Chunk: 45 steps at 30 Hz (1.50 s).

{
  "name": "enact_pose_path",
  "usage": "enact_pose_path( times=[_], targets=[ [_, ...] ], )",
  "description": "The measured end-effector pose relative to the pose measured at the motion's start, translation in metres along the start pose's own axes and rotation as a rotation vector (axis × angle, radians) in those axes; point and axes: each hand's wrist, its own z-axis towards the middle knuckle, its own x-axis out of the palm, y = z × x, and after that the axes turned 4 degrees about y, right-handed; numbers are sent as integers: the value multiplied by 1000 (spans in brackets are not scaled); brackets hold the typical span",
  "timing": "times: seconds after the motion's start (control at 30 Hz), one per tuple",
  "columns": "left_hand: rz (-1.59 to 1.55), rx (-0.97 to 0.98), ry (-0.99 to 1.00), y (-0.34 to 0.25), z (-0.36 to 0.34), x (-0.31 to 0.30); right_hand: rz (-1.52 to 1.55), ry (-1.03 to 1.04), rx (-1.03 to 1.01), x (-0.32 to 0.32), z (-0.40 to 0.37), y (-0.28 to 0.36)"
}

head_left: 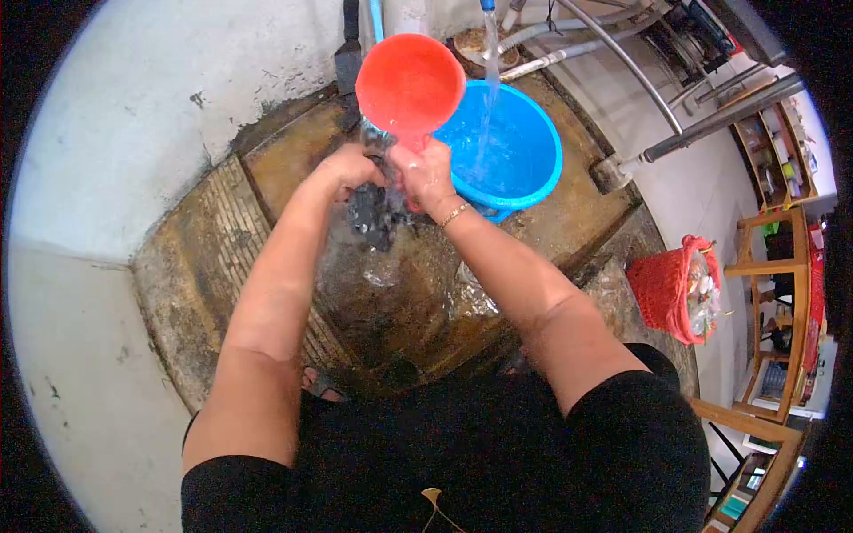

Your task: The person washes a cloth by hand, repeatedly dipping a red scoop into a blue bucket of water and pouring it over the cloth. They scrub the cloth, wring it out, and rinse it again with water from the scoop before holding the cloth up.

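Note:
My right hand (pixel 426 176) is closed round the handle of a red plastic water dipper (pixel 410 84), whose bowl tilts to the left. Water spills from its lip over my left hand (pixel 350 169). The fingers of that hand are curled on a dark grey, wet item (pixel 370 215), perhaps cloth; splashing blurs its shape. Just right of the dipper stands a blue bucket (pixel 551 160) with water in it. A stream runs into the bucket from a blue-tipped tap (pixel 488 5) above.
Below my hands is a wet, stained concrete floor (pixel 267 178) with a ridged strip (pixel 240 213). A red basket (pixel 653 289) lined with a bag holds rubbish at the right. Pipes (pixel 613 53) run along the back, and wooden shelving (pixel 771 266) stands far right.

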Motion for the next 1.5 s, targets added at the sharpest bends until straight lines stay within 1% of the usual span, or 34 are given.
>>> enact_pose_path(
  times=[0.07, 0.1, 0.13, 0.17, 0.2, 0.23, 0.27, 0.33, 0.37, 0.4, 0.43, 0.47, 0.53, 0.67, 0.73, 0.77, 0.83, 0.87, 0.93, 0.97, 1.0, 1.03, 1.07, 1.1, 1.13, 1.17, 1.2, 1.23, 1.27, 1.3, 1.33, 1.4, 1.43, 1.5],
  targets=[
    [355, -137, -159, -4, 5, -5, -148, -82, -87, -1, 8, -14],
    [342, -12, -278, -5, 6, -4, -149, -82, -87, -1, 8, -16],
    [342, -12, -279, -1, 14, -8, -240, -116, -161, -2, 8, -17],
    [199, 3, -335, -3, 19, -8, -332, -151, -234, -2, 7, -16],
    [55, 15, -389, -3, 22, -8, -332, -151, -232, -3, 7, -16],
    [129, 90, -416, -1, 23, -8, -466, -157, -254, -5, 7, -15],
    [129, 90, -415, 1, 27, -10, -600, -163, -278, -5, 7, -12],
    [214, 124, -345, 3, 39, -14, -618, -169, -274, -4, 5, -8],
    [213, 125, -342, -10, 28, -6, -636, -174, -272, -4, 5, -5],
    [310, 58, -433, -36, 5, 8, -639, -176, -271, -5, 5, -2],
    [407, -11, -524, -50, -8, 16, -721, -169, -308, -6, 6, 1],
    [408, -9, -521, -37, 7, 10, -804, -162, -344, -8, 7, 2],
    [205, 165, -493, -1, 46, -7, -850, -162, -359, -12, 11, 1],
    [303, 198, -465, -33, 33, -8, -965, -116, -410, -18, 11, 5],
    [679, 115, -447, -38, 38, -16, -1023, -106, -427, -24, 6, 12],
    [679, 115, -447, -36, 42, -19, -1083, -97, -442, -27, 3, 17],
    [939, 444, -416, -31, 48, -24, -1150, -104, -454, -38, 1, 22],
    [939, 442, -418, -24, 54, -28, -1217, -112, -467, -45, 0, 26],
    [1186, 1114, -608, -12, 65, -34, -1232, -124, -472, -61, -5, 40],
    [1186, 1114, -610, -18, 57, -31, -1337, -101, -434, -73, -6, 44],
    [940, 663, -500, -33, 42, -23, -1441, -77, -394, -84, -7, 49],
    [674, 227, -378, -44, 29, -18, -1443, -75, -396, -94, -9, 56],
    [673, 227, -378, -51, 23, -18, -1539, -89, -250, -103, -12, 63],
    [606, 149, -380, -55, 19, -19, -1630, -102, -99, -111, -14, 69],
    [540, 72, -382, -58, 16, -19, -1629, -101, -100, -120, -15, 72],
    [323, 59, -274, -60, 11, -21, -1726, 6, 0, -128, -16, 75],
    [323, 58, -274, -62, 7, -21, -1816, 116, 104, -132, -16, 76],
    [506, 70, -213, -64, 1, -23, -1815, 117, 106, -135, -16, 71],
    [688, 83, -151, -72, -10, -21, -1875, 218, 162, -138, -14, 62],
    [737, 23, -111, -81, -19, -14, -1932, 322, 218, -141, -12, 52],
    [737, 24, -112, -77, -15, -13, -1932, 320, 217, -141, -7, 42],
    [1027, 168, -143, -66, -7, -9, -1993, 227, 429, -138, 9, 19],
    [1047, 211, -171, -62, -7, -6, -1989, 229, 427, -141, 18, 8],
    [1079, 193, -175, -66, -12, -1, -1916, 441, 503, -147, 40, -17]
  ],
)
